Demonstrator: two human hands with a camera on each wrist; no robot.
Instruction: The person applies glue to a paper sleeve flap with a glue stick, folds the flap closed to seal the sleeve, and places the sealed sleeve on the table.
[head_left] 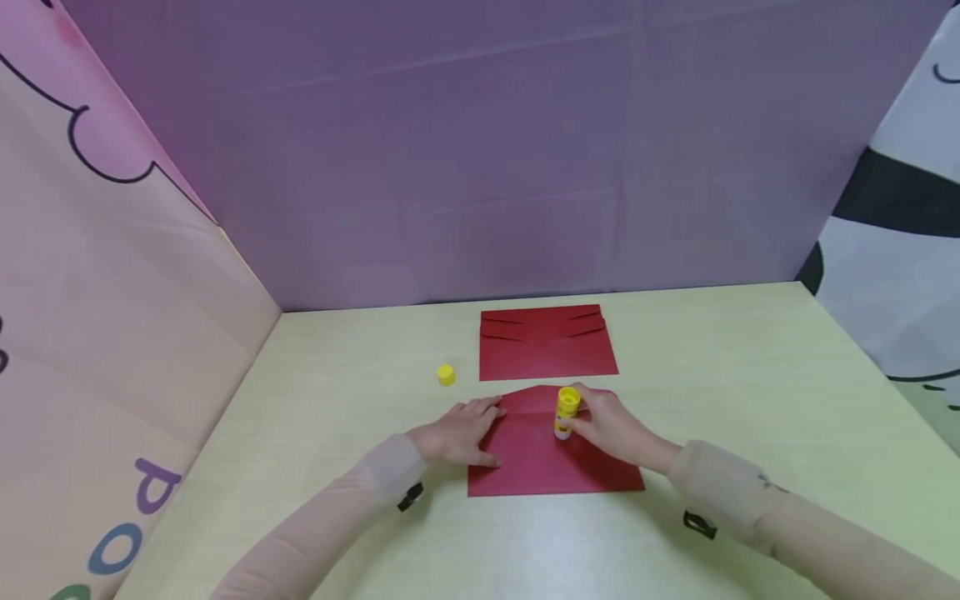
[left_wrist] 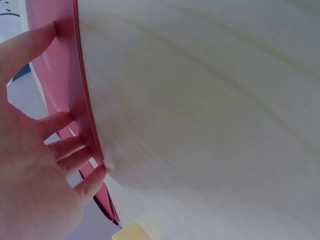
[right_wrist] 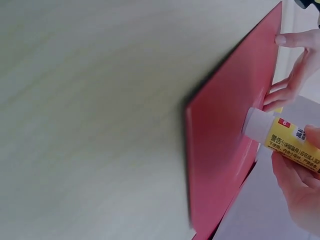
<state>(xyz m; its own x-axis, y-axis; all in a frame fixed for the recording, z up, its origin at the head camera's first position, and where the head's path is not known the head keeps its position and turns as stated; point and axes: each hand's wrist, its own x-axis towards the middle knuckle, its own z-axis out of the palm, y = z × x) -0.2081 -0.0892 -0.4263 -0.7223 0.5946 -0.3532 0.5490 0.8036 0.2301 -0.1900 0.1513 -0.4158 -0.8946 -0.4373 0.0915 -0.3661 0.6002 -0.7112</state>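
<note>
A red envelope (head_left: 525, 475) lies on the table in front of the person, its flap edge toward the back. The left hand (head_left: 463, 433) rests on its left edge, with fingers (left_wrist: 65, 145) and thumb spread and touching the paper. In the right hand (head_left: 611, 425) is a yellow glue stick (head_left: 566, 407), pinched between thumb and fingers. The glue stick's white end (right_wrist: 257, 125) points down and meets the red paper in the right wrist view. Its yellow cap (head_left: 446, 375) stands apart on the table, left of the envelopes.
Behind the first envelope lies a second red envelope (head_left: 551, 358) with a folded flap. The pale wooden table (head_left: 337, 367) ends at a purple backdrop (head_left: 450, 167). Printed panels border the left and right sides.
</note>
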